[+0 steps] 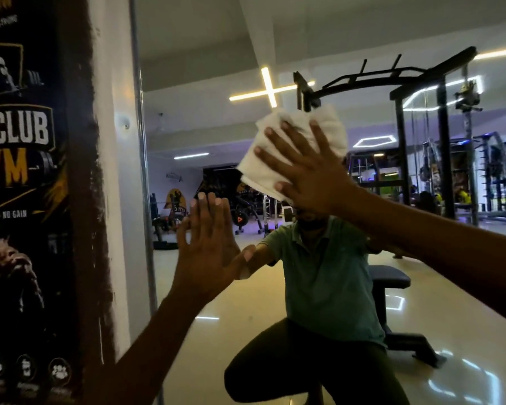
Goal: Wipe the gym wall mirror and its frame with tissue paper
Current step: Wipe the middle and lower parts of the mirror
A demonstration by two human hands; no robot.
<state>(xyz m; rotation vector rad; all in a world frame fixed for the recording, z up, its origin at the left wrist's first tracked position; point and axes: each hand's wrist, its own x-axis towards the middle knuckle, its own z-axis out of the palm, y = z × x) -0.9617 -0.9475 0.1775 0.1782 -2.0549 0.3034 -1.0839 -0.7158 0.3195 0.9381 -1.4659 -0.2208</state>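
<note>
In the upper middle of the frame the right hand [307, 171], fingers spread wide and straight, presses a folded white tissue paper [292, 147] flat against the mirror [216, 127], while the left hand [208, 249], lower and left of it, rests open-palmed on the glass near the frame [142, 141].

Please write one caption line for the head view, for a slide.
Right hand presses tissue paper flat on the gym mirror; left hand rests open on the glass.

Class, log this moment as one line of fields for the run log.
stage: wiping glass | right hand: presses tissue flat on mirror | left hand: flat on mirror | frame: untouched
</note>
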